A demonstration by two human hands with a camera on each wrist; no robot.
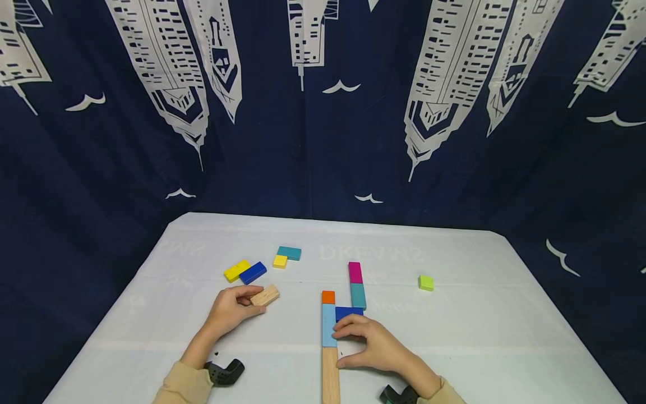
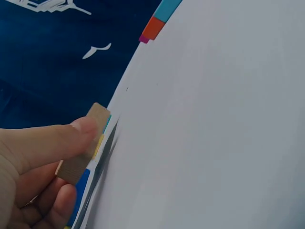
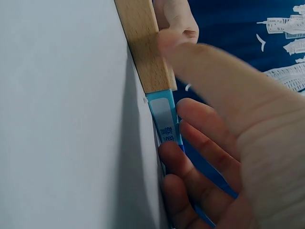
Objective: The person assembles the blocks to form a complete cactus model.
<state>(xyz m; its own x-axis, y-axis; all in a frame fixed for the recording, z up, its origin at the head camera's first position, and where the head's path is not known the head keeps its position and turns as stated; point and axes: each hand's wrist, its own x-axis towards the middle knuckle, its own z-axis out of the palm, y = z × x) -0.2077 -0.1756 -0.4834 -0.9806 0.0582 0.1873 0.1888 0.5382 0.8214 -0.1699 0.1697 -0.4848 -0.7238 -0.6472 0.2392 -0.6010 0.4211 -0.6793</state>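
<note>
My left hand (image 1: 233, 308) pinches a short plain wooden block (image 1: 264, 295) between thumb and fingers, left of the block row; the thumb lies over the wood (image 2: 78, 164) in the left wrist view. My right hand (image 1: 375, 343) rests at the right side of that row with loosely curved fingers. Its thumb touches a long wooden block (image 1: 330, 376), and its fingertips are at the edge of a light blue block (image 1: 328, 325). An orange block (image 1: 328, 297) tops the row. A dark blue block (image 1: 348, 313) extends rightward from the light blue one, just beyond my fingers.
A teal block (image 1: 358, 295) and a magenta block (image 1: 355, 272) continue up from the dark blue one. Yellow (image 1: 236, 271) and blue (image 1: 253, 273) blocks lie back left, near another teal block (image 1: 290, 253) and a small yellow block (image 1: 280, 261). A lime block (image 1: 426, 283) lies right.
</note>
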